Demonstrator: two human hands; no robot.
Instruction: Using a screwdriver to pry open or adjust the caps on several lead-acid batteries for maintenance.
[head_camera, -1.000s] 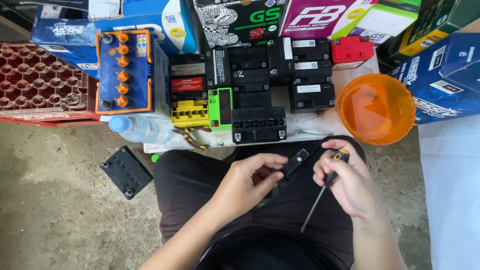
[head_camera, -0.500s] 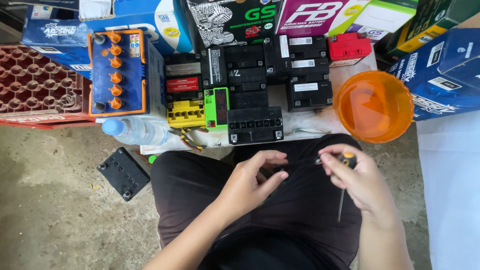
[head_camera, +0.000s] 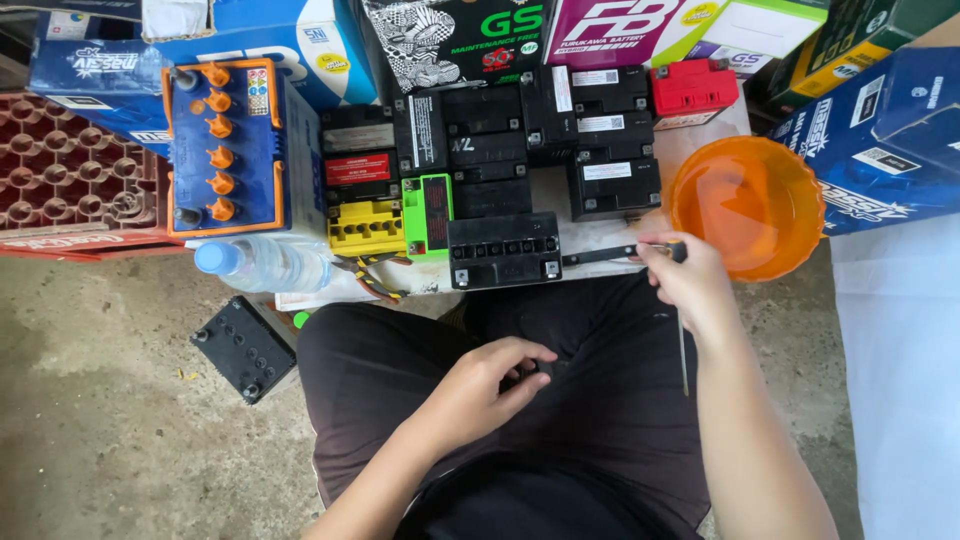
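Observation:
My right hand (head_camera: 685, 285) grips a screwdriver (head_camera: 683, 350) with a black and orange handle, its shaft pointing down over my lap. The same hand pinches one end of a thin black strip (head_camera: 600, 256), which reaches left to the white board's front edge, just right of a small black battery (head_camera: 505, 250). My left hand (head_camera: 480, 385) rests on my dark trousers with loosely curled fingers and seems to hold nothing.
Several small batteries stand in rows: black ones, a yellow one (head_camera: 367, 225), a green one (head_camera: 428, 215), a red one (head_camera: 693, 88). An orange bowl (head_camera: 750, 205) sits right, a blue battery (head_camera: 222, 145) and water bottle (head_camera: 265, 262) left. A black battery (head_camera: 245, 347) lies on the floor.
The black strip passed from my left hand to my right. My right hand moved up and away to the board's edge with strip and screwdriver. My left hand sank onto my lap.

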